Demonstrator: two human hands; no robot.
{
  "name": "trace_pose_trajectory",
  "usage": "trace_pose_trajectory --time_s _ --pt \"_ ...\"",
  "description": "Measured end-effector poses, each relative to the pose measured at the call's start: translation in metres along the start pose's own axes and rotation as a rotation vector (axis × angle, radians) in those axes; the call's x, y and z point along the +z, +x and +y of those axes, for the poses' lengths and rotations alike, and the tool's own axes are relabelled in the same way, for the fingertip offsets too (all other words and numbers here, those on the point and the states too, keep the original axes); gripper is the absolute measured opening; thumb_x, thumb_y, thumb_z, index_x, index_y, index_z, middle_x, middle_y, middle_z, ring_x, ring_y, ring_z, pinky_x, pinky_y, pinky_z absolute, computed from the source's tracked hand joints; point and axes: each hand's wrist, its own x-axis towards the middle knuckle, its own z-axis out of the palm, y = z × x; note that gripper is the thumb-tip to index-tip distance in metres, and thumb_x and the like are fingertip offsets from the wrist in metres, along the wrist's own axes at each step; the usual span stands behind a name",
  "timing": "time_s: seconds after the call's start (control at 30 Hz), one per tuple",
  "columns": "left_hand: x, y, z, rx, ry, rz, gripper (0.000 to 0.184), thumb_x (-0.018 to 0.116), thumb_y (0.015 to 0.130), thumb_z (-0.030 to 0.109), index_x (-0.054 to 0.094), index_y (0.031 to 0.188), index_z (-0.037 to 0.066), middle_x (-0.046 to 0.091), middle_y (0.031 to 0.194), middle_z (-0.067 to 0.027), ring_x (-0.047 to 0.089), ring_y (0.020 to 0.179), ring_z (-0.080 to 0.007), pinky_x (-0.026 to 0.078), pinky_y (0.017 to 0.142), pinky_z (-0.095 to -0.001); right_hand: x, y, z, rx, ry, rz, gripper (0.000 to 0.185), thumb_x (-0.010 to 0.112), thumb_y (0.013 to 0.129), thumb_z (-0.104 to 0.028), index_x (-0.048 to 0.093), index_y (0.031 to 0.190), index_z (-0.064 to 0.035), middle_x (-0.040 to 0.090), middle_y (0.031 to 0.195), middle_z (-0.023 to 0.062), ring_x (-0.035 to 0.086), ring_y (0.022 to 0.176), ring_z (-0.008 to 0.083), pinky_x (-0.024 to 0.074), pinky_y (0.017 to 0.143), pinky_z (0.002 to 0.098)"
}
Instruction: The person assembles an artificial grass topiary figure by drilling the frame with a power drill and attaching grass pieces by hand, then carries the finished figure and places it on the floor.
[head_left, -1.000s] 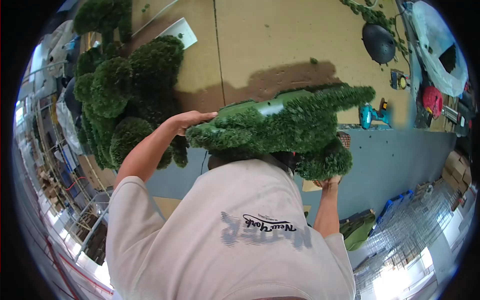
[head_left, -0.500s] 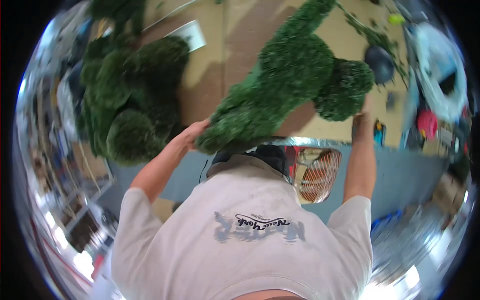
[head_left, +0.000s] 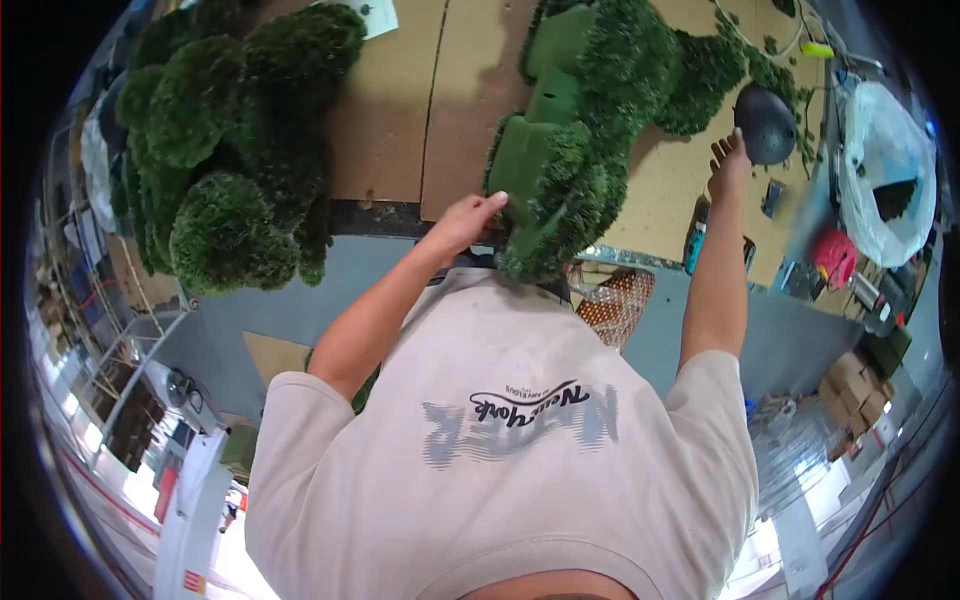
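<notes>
Far left of the left fingers: a cluster of leafy mounds (head_left: 230, 130), dark green, densely covered on the sides that show. Those sides look finished, as far as I can judge.

Left hand (head_left: 468, 225): fingers drawn in, thumb against the near-left border of the foliage piece (head_left: 610, 120). Whether they grip it or only steady it, cannot tell.

The foliage piece lies just right of the left fingers, running away from the body over the bench (head_left: 390, 130). Leafy growth covers its right side; smooth green faces (head_left: 530, 160) show bare along its left. Work on it looks part-way: leafy side done, smooth side without leaves. Whether that side calls for more, cannot tell.

Right hand (head_left: 730, 168): fingers loosely spread, nothing seen in them, right at the near-left side of a black dome (head_left: 768, 125). Contact uncertain.

Room, left to right: brown bench top shows between the leafy mounds and the foliage piece, beyond the left fingers. The bench's front edge runs close by those fingers; the piece's near end overhangs it. Right fingers look tighter placed: piece to their left, teal tool (head_left: 693, 245) nearer the body, plastic bag (head_left: 860, 150) off right.
</notes>
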Motion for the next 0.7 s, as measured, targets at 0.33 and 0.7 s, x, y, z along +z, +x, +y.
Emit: trace_pose_trajectory --time_s 0.33,0.7 --pt "0.005 -0.052 0.087 0.571 0.316 0.075 0.036 0.075 0.094 0.036 0.070 0.103 0.001 0.067 0.090 -0.0034 0.059 0.085 -0.0115 0.050 0.077 -0.0305 -0.212 -0.006 0.178 0.105 -0.875 0.394 0.049 0.067 0.091 -0.038 0.074 0.108 0.0082 0.069 0.119 0.0318 0.068 0.106 0.0476 0.0537 0.093 0.0484" --pt "0.008 -0.060 0.106 0.639 0.552 0.097 0.028 0.075 0.097 0.028 0.066 0.095 0.002 0.061 0.089 -0.0017 0.054 0.079 -0.0116 0.046 0.071 -0.0290 -0.236 0.033 0.228 0.368 0.300 0.387 0.026 0.071 0.093 -0.020 0.068 0.112 -0.0013 0.072 0.107 0.0102 0.073 0.092 0.0277 0.0614 0.082 0.0438"
